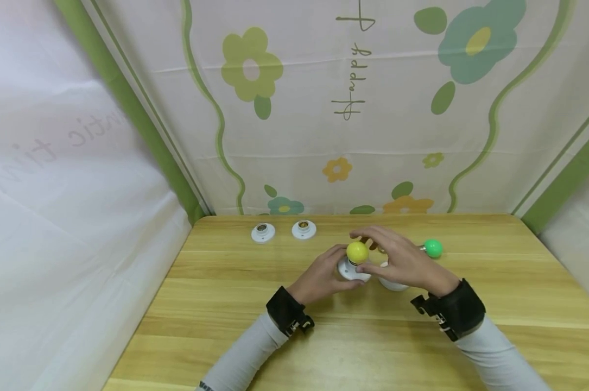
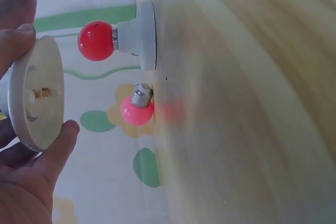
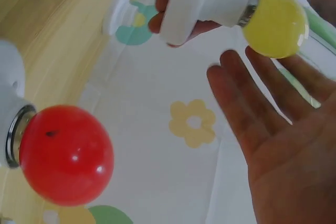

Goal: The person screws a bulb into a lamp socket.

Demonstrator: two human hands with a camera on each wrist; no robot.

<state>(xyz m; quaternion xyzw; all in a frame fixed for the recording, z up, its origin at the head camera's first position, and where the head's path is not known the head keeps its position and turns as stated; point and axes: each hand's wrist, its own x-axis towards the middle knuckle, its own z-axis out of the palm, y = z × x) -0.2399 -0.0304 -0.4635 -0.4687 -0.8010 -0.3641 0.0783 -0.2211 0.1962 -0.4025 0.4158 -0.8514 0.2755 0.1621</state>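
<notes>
Maybe the yellow bulb (image 1: 357, 252), in the white holder (image 1: 346, 271) the left hand (image 1: 320, 277) grips above the table (image 1: 343, 347), could fall if it's loose, since the spread right hand (image 1: 405, 263) isn't gripping it.

The right hand (image 1: 404, 260) hides a red bulb (image 3: 67, 156) from the head view.
Just part of that bulb's white base (image 1: 394, 285) peeks out to me; the right wrist view cuts it off at the left edge. Fingers of the left hand (image 1: 318, 277) partly vanish behind the lamp holder (image 2: 50, 111) they grip.
</notes>
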